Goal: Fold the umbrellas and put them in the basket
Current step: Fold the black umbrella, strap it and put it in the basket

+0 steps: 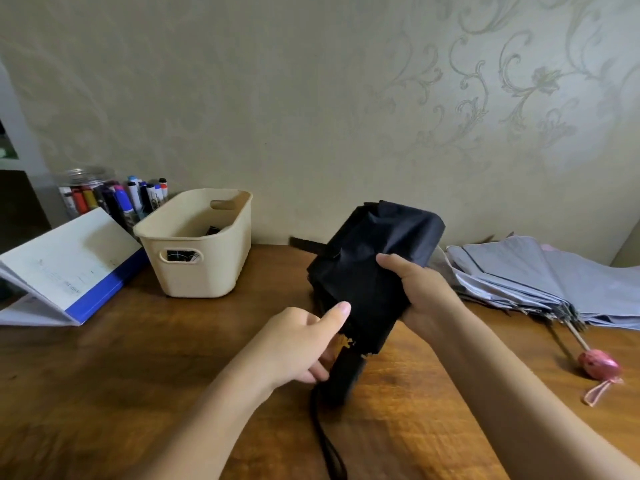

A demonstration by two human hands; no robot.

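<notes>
We clasp black umbrella: left hand, right hand fingers curled round it; collapsed, unwrapped. Grey umbrella loose on tabletop. Basket awaits both.

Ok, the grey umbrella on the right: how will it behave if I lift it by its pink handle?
Probably floppy: the grey umbrella lies with loose, fanned-out panels that would likely sag. Its pink handle looks smooth and rounded, so it may slip or roll. The bulk sits beyond a thin shaft, so it may tip canopy-down.
</notes>
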